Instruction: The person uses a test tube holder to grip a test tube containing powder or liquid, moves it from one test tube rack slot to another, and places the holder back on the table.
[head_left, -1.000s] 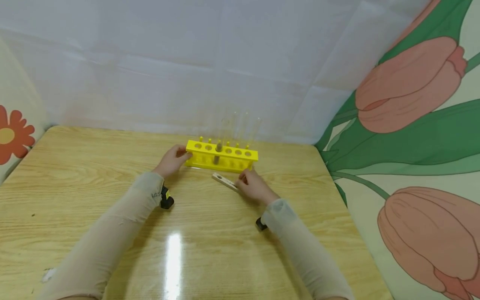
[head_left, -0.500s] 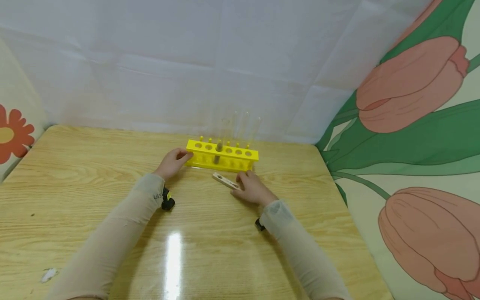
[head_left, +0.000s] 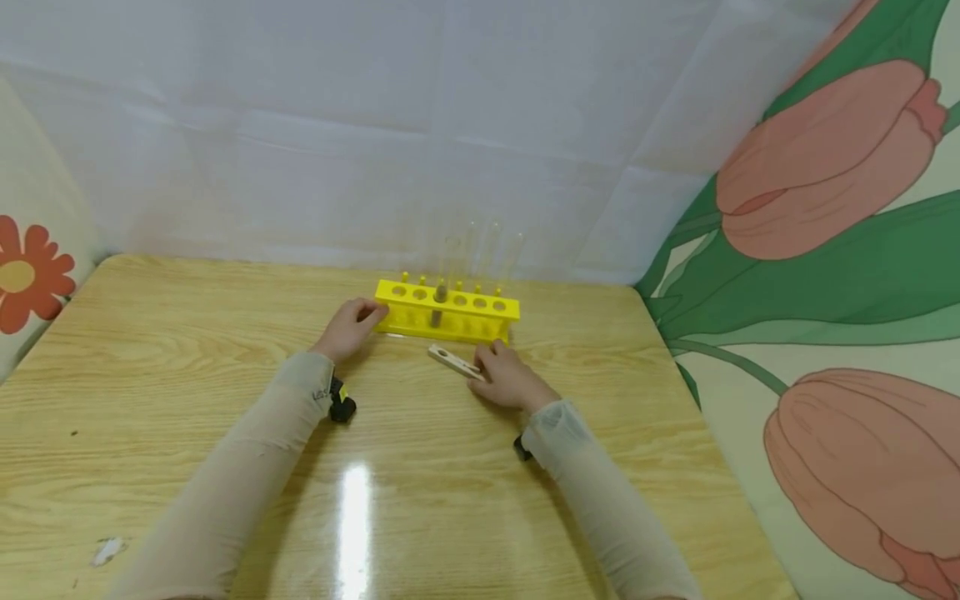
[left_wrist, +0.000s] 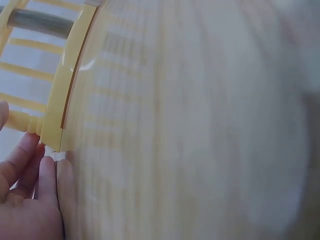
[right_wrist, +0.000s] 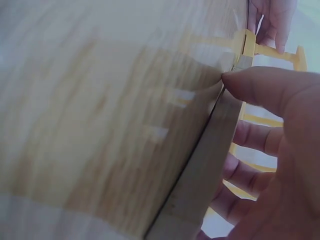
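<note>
A yellow test tube rack stands at the back of the table. A tube with a dark grey lower part sits in one of its holes. My left hand grips the rack's left end; in the left wrist view its fingers and thumb lie on either side of the end post. In front of the rack lies a wooden test tube holder, pale and long with a round opening near its far end. My right hand pinches its near end, thumb on one side and fingers on the other.
Several clear glass tubes rise behind the rack. The table has a wood-grain top with a white scuff at front left. A white cloth hangs behind, and a flower-patterned cloth borders the right.
My right hand has shifted slightly back from the rack, its thumb and fingers spread wider around the test tube holder. My left hand stays at the rack's end; rack and holder lie as before.
</note>
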